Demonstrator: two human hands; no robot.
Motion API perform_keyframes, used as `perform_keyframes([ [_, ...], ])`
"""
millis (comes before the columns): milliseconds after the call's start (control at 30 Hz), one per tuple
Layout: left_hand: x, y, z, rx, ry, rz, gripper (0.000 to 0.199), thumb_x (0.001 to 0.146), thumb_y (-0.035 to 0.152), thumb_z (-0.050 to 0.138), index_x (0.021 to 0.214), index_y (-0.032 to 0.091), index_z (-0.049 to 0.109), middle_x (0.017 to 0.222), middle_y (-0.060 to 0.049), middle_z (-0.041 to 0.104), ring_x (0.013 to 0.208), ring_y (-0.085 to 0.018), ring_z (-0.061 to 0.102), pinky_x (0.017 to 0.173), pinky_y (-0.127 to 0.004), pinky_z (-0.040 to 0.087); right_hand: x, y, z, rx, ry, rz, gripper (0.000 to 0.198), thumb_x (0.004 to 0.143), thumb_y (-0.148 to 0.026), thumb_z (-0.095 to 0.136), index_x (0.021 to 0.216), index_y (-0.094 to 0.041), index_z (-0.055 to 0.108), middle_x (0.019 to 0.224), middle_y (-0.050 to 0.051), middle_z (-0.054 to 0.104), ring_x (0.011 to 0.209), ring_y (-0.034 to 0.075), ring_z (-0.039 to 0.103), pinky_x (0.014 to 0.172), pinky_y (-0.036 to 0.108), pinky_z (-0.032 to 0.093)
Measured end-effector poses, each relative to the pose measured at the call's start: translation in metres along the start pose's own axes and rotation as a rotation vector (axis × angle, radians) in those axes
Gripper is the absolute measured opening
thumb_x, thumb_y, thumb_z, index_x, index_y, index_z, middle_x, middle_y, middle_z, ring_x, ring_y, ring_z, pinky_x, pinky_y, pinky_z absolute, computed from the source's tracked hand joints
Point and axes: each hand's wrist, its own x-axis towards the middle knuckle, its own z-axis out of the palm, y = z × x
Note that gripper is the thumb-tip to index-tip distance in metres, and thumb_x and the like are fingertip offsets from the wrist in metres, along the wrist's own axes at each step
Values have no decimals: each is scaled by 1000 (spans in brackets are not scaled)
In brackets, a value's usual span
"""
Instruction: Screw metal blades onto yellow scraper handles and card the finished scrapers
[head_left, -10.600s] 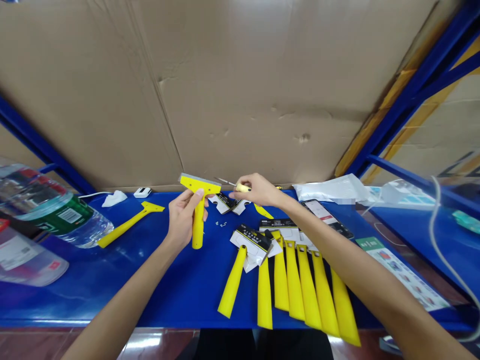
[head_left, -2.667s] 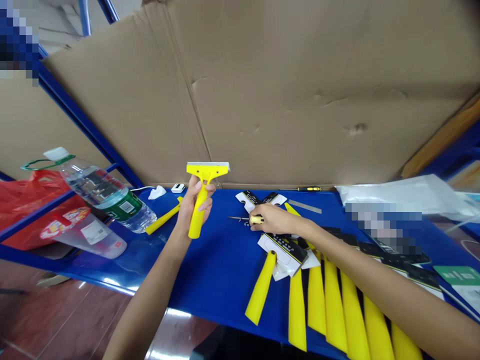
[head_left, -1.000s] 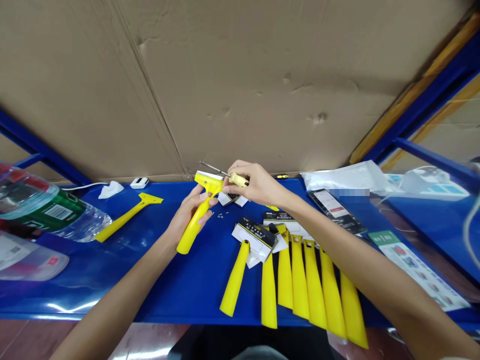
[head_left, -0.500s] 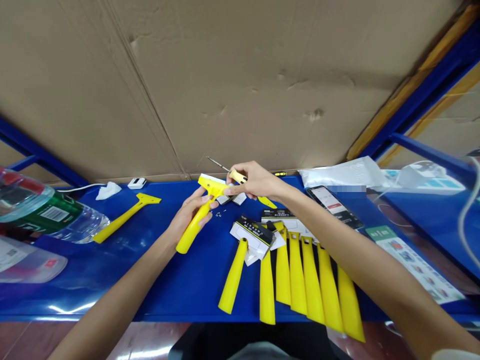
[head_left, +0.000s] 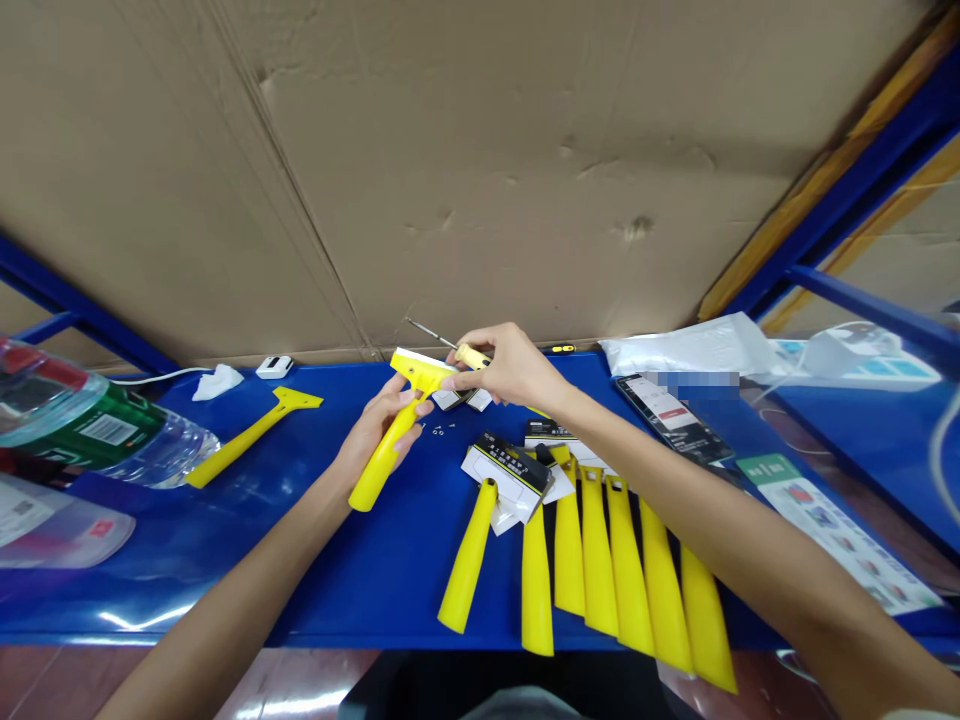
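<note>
My left hand is closed around a yellow scraper, its head tilted up and a pale strip along the head's far edge. In my right hand is a screwdriver with a yellowish handle, its shaft pointing up and left past the scraper's head. The right thumb and fingertips touch or nearly touch the right end of that head. Small metal screws or nuts lie on the blue table just beyond the scraper. Another yellow scraper rests on the table to the left.
Several yellow handles and black-and-white packets lie at front right. A phone, a printed sheet and a white plastic bag are farther right. A large bottle stands left. A cardboard wall closes the back.
The scraper and the screwdriver have shifted slightly to the left. Both hands keep their holds. The view has moved a little.
</note>
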Motion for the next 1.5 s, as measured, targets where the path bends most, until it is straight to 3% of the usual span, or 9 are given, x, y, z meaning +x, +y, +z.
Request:
perform_keyframes([
  [200,-3,-2,0,51,-7,-28,40,84,18,79,120,18,64,92,-2,64,66,-9,61,34,-10,39,4,7,-9,157,-149,58,38,67,-36,96,91,-19,72,79,-3,67,44,6,49,37,23,37],
  [367,-5,1,1,107,-27,-78,42,85,20,78,124,16,63,84,-1,63,54,-7,55,34,-11,40,3,11,-7,212,-165,105,39,67,-36,97,91,-20,70,73,-5,64,43,6,47,37,22,36],
  [500,-4,0,0,39,-26,-72,47,86,17,77,130,20,60,91,-2,64,56,-6,56,35,-10,39,4,10,-5,107,-143,79,41,71,-43,96,91,-20,69,66,-5,61,44,8,48,38,23,36],
  [633,-4,4,0,-96,-19,-24,50,86,12,76,131,26,58,106,-3,64,68,-6,62,36,-7,38,4,0,-12,-55,-46,39,50,74,-52,93,102,-19,69,87,2,71,51,10,55,44,26,41],
  [800,-5,15,-3,-99,10,47,39,86,14,78,119,25,59,104,-2,63,65,-5,59,36,-8,38,-7,-20,-38,-244,146,-161,36,103,-49,61,119,-17,60,111,14,73,89,22,69,73,35,56],
  [933,-4,23,-6,-120,21,114,36,87,14,77,115,25,59,104,-2,62,67,-5,60,39,-7,39,-22,-40,-64,-378,120,-450,29,101,-41,66,123,-22,72,124,12,75,110,28,72,93,43,58],
  [1033,-4,26,-7,-146,32,144,32,88,12,76,111,24,58,103,-1,62,69,-5,61,39,-7,39,-34,-56,-74,-398,185,-526,23,97,-38,75,115,-26,80,115,7,82,101,28,77,90,43,60],
  [1167,-4,26,-7,-136,44,152,33,88,11,75,114,24,58,108,-2,63,74,-6,64,40,-8,40,-43,-67,-73,-421,148,-588,14,99,-36,73,105,-30,83,109,4,84,98,29,80,88,43,62],
  [1500,-1,21,-7,-78,51,134,41,88,14,78,123,24,60,104,-2,65,69,-5,62,40,-8,40,-34,-57,-61,-459,26,-611,19,102,-37,69,109,-26,83,111,8,84,98,26,79,90,39,61],
])
